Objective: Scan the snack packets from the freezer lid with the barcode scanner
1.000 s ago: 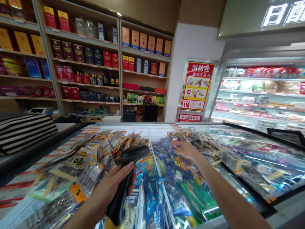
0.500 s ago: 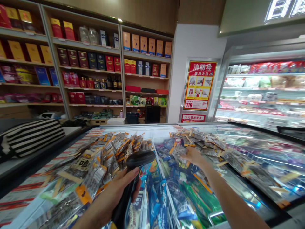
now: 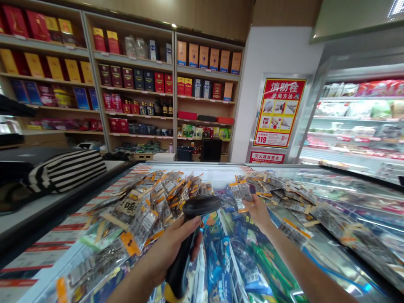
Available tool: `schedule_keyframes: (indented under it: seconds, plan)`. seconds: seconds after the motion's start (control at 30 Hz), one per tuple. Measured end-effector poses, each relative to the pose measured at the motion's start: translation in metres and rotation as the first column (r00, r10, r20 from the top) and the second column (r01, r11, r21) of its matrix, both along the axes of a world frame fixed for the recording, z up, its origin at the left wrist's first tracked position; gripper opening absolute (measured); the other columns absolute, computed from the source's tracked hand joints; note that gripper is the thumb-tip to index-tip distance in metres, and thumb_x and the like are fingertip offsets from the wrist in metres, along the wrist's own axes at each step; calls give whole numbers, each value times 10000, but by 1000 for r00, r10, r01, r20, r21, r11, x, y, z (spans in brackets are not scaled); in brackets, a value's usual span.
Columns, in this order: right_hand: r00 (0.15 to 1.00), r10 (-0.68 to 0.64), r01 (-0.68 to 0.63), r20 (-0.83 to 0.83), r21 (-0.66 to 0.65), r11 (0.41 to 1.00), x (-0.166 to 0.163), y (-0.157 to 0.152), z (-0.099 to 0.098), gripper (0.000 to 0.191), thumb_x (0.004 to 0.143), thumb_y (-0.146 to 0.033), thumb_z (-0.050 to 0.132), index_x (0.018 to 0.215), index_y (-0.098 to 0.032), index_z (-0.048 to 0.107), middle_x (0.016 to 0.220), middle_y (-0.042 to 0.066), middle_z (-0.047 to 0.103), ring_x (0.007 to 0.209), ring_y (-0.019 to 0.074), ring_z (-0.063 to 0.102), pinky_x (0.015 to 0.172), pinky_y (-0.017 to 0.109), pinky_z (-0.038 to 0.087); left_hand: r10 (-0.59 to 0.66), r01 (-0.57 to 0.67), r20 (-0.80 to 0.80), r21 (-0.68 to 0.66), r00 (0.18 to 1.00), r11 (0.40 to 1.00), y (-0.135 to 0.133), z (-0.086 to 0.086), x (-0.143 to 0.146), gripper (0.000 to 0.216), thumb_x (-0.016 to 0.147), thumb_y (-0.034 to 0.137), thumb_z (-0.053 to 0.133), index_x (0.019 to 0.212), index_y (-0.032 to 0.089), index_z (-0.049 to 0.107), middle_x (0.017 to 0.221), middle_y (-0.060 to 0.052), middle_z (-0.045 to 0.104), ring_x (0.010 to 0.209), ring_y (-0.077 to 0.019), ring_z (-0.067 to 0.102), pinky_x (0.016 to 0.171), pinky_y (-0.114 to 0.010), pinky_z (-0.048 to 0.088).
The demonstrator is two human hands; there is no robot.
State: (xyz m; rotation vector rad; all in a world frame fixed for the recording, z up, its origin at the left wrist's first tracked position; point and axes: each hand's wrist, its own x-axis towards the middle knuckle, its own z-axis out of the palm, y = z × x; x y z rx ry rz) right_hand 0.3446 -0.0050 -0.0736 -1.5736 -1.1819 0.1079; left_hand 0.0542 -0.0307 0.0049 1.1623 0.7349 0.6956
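Observation:
My left hand [image 3: 176, 244] is wrapped round the handle of a black barcode scanner [image 3: 200, 205] with a yellow tip at its base. To the right, my right hand [image 3: 257, 210] pinches a small clear snack packet [image 3: 241, 194] with orange edges, lifted above the freezer. A pile of similar packets [image 3: 167, 189] lies on the left side, some with wooden sticks showing. More of these packets [image 3: 277, 185] are spread over the glass on the right. Below my hands, blue ice cream wrappers [image 3: 217, 261] and green wrappers [image 3: 268, 265] fill the freezer.
A white wire divider [image 3: 232, 256] runs down the middle of the chest freezer, whose dark edge [image 3: 104, 198] borders the left. A black-and-white striped bag [image 3: 75, 170] rests on the counter beyond it. Shelves of boxes [image 3: 135, 80] stand behind; a lit refrigerated display [image 3: 362, 118] is at right.
My right hand has raised the packet slightly and turned its printed face toward me. The view has swung to the left, and the scanner remains in my left hand.

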Motion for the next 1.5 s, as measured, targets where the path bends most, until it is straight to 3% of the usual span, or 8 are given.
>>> schedule_keyframes:
  seconds: [0.43, 0.6, 0.93, 1.2, 1.5]
  plan:
    - [999, -28, 29, 39, -35, 999, -1, 1, -3, 242, 657, -358, 478, 819, -185, 524, 775, 39, 608, 744, 199, 545, 676, 296, 390, -67, 68, 29, -60, 997, 996, 0, 0, -1, 281, 700, 425, 504, 640, 150, 512, 541, 0, 555, 409, -71, 450, 419, -190, 346]
    - [998, -34, 37, 48, -49, 998, -3, -1, -1, 224, 648, -370, 482, 777, -188, 512, 724, 24, 605, 699, 187, 544, 639, 281, 385, -73, 80, 121, -60, 990, 995, -1, 2, -2, 248, 703, 405, 509, 685, 158, 515, 539, 7, 544, 409, -71, 454, 415, -186, 342]
    - [997, -37, 42, 68, -63, 997, -4, -1, -2, 241, 652, -376, 480, 808, -195, 513, 754, 26, 609, 722, 190, 548, 655, 283, 387, -99, 104, 112, -40, 989, 994, -1, 1, -4, 274, 716, 410, 491, 640, 147, 506, 552, -1, 534, 418, -71, 457, 415, -184, 344]
    - [999, -33, 33, 33, -5, 999, -7, -3, 0, 227, 662, -354, 474, 812, -186, 500, 763, 38, 603, 726, 189, 542, 668, 284, 388, -39, 54, 140, -105, 989, 993, 3, 1, -3, 274, 722, 406, 484, 754, 138, 531, 541, 10, 521, 413, -73, 458, 411, -186, 345]
    - [1000, -24, 24, -8, 30, 999, -12, -9, 6, 291, 648, -379, 480, 834, -158, 511, 786, 49, 618, 744, 196, 543, 704, 303, 382, -20, 32, 125, -98, 992, 995, 5, -1, -3, 272, 703, 411, 507, 699, 140, 537, 544, 10, 523, 408, -65, 457, 401, -175, 352]
